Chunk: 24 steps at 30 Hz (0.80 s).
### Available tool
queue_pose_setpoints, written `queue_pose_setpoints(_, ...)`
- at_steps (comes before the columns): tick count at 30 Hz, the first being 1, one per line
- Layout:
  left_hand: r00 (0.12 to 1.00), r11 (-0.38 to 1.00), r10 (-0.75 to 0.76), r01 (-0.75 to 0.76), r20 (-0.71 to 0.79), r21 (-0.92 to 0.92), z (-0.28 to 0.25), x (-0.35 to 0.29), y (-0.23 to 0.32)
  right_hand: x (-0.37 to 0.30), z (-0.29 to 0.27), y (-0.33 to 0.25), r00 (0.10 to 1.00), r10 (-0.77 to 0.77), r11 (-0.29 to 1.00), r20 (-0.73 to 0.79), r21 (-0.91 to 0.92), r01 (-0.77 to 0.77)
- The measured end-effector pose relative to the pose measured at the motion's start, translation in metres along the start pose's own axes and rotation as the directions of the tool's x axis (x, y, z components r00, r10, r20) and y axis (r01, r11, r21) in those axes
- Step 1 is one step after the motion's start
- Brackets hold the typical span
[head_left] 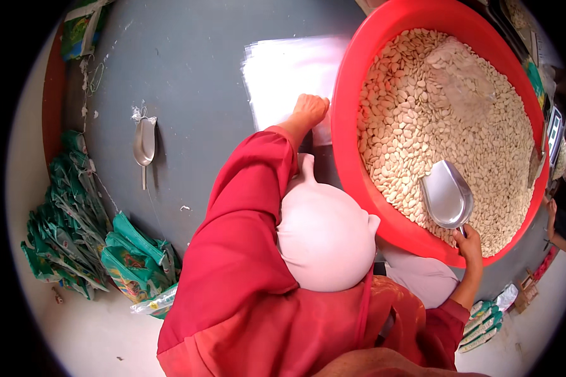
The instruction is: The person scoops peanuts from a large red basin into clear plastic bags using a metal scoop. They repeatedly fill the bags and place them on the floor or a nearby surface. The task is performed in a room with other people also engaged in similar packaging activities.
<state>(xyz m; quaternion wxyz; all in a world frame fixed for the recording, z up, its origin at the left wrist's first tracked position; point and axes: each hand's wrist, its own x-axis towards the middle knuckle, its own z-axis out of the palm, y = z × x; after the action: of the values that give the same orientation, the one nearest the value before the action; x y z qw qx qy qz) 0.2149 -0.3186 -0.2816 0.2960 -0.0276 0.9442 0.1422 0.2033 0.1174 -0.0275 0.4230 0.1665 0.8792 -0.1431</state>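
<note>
My right hand is closed round the handle of a metal scoop. The scoop rests tilted on pale pumpkin seeds, near the close side of a large red tub, and its bowl looks bare. Over a stack of thin clear plastic bags, just left of the tub's rim, is my left hand with its fingers curled. Whatever they hold, if anything, cannot be made out. A clear plastic bag lies on the seeds at the tub's far side.
A second metal scoop lies on the grey floor at left. Green printed bags are piled at lower left, with more green packs at lower right. A rounded pale cloth form sits before me. Another person's arm shows at far right.
</note>
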Motion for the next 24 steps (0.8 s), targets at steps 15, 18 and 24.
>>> queue_pose_setpoints(15,0.777,0.611,-0.404,-0.165,-0.483,-0.774,-0.017,-0.022,-0.039,-0.008,-0.001,0.008,0.987,-0.129,0.989,-0.095,-0.084,0.121)
queue_pose_setpoints(18,0.85,0.146,-0.39,-0.322,-0.354,-0.935,-0.078,-0.049,-0.037,-0.021,-0.008,0.009,0.948,-0.26,0.925,-0.187,-0.329,0.189)
queue_pose_setpoints(24,0.839,-0.236,-0.324,-0.519,-0.437,-0.822,-0.168,-0.122,-0.051,-0.07,-0.028,-0.032,0.929,-0.295,0.785,-0.221,-0.611,0.104)
